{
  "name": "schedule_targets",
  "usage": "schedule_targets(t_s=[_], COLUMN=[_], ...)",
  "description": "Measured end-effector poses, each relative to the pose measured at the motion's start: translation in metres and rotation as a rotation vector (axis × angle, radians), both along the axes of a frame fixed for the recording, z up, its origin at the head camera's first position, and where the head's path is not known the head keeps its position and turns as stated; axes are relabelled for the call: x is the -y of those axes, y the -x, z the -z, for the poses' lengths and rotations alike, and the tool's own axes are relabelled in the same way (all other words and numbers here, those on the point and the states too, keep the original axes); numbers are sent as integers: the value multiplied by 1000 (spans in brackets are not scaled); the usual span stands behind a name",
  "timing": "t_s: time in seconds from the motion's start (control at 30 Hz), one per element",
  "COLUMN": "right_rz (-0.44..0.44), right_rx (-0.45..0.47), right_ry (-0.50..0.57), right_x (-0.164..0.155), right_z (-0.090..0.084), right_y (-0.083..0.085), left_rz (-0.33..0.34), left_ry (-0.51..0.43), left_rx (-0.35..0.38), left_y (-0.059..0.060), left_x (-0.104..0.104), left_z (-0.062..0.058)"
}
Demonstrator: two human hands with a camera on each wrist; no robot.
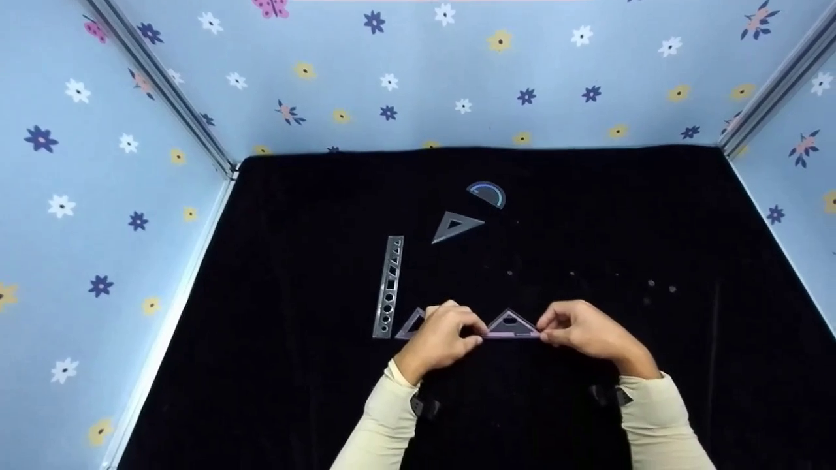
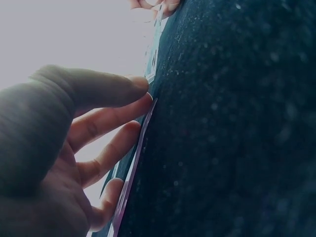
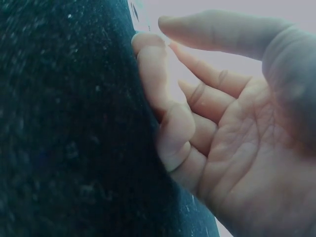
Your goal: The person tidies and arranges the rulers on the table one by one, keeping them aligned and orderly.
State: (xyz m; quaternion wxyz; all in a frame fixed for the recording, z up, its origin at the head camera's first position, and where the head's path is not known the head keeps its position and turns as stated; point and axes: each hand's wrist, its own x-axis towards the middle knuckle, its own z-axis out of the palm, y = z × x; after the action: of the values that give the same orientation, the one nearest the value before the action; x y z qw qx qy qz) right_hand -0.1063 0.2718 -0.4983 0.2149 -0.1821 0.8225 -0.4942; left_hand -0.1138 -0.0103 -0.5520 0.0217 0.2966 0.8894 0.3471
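A clear set square (image 1: 503, 335) with a pinkish lower edge lies on the black cloth between the two hands, its peak pointing away. At its left corner, my left hand (image 1: 446, 336) pinches it between thumb and forefinger. My right hand (image 1: 584, 329) pinches the right corner, its other fingers curled in. Under the left hand lies a second set square (image 1: 404, 331), partly covered by the fingers. In the left wrist view, a thin pinkish edge (image 2: 129, 182) runs beside the fingertips. The right wrist view shows only a sliver of clear plastic (image 3: 139, 17) past the fingertips.
A clear stencil ruler (image 1: 383, 291) with cut-out shapes lies to the left, pointing away. Farther back are another set square (image 1: 465, 224) and a protractor (image 1: 490, 195). Flowered walls (image 1: 431, 65) surround the black cloth (image 1: 294, 261) at the back and sides.
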Motion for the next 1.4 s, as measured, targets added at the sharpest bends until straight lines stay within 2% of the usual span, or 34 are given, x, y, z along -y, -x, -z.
schedule_targets(t_s=[0.23,0.5,0.8,1.17,1.4], right_rz=[-5,-15,-24,-38,-31], right_rx=[-8,-30,-43,-78,-100], right_ry=[-15,-53,-71,-134,-155], right_x=[9,0,-11,-7,-7], right_z=[4,34,37,36,34], right_y=[1,7,8,3,5], left_rz=[-13,-50,-6,31,108], left_ry=[20,25,29,46,87], left_rx=[14,10,6,39,51], left_y=[-4,-9,-6,-5,0], left_x=[9,5,0,2,6], left_z=[-1,0,0,2,-3])
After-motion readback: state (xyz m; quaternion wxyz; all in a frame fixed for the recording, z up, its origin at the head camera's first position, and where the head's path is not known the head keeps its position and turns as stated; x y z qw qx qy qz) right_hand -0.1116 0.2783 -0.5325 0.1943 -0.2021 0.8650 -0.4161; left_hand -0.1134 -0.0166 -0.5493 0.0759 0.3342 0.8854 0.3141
